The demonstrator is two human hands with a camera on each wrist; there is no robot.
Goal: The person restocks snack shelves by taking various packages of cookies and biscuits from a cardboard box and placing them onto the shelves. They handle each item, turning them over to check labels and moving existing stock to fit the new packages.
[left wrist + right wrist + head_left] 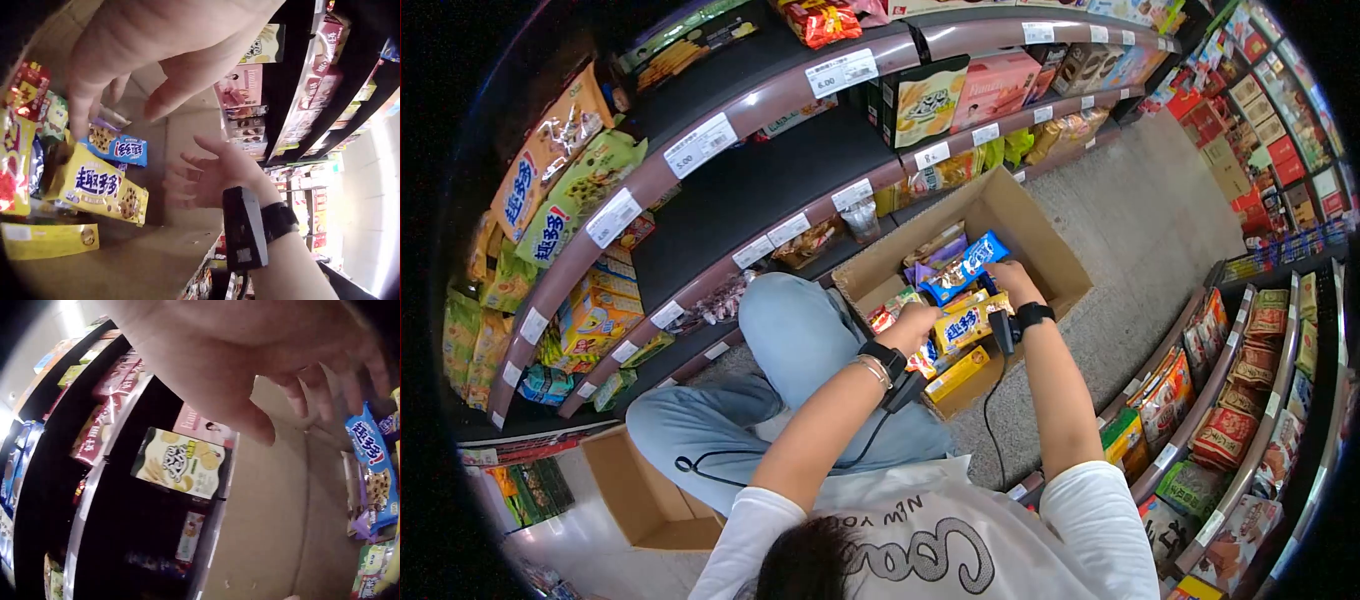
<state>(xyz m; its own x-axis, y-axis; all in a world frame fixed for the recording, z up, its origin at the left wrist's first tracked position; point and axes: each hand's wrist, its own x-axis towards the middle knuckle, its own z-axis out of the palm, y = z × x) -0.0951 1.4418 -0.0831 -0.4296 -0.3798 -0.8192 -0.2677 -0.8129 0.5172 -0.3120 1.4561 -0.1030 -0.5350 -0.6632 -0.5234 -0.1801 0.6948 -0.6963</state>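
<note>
A yellow cookie pack (962,325) (100,187) lies in a cardboard box (1055,245). My left hand (912,325) (162,47) is over the pack's left end; one fingertip reaches its corner, and contact is unclear, while the thumb stands apart. My right hand (1015,283) (215,178) (262,356) hovers with spread fingers by the box's right side, holding nothing. Beside the yellow pack lies a blue cookie pack (966,267) (119,147) (373,456). A flat yellow box (957,374) (53,240) lies near the close wall.
Purple packs (920,272) and red packs (885,312) lie in the box too. Snack shelves (750,110) curve along the left and far side; more shelves (1200,440) stand at the right. Another cardboard box (635,490) is beside the person's crossed legs (800,330).
</note>
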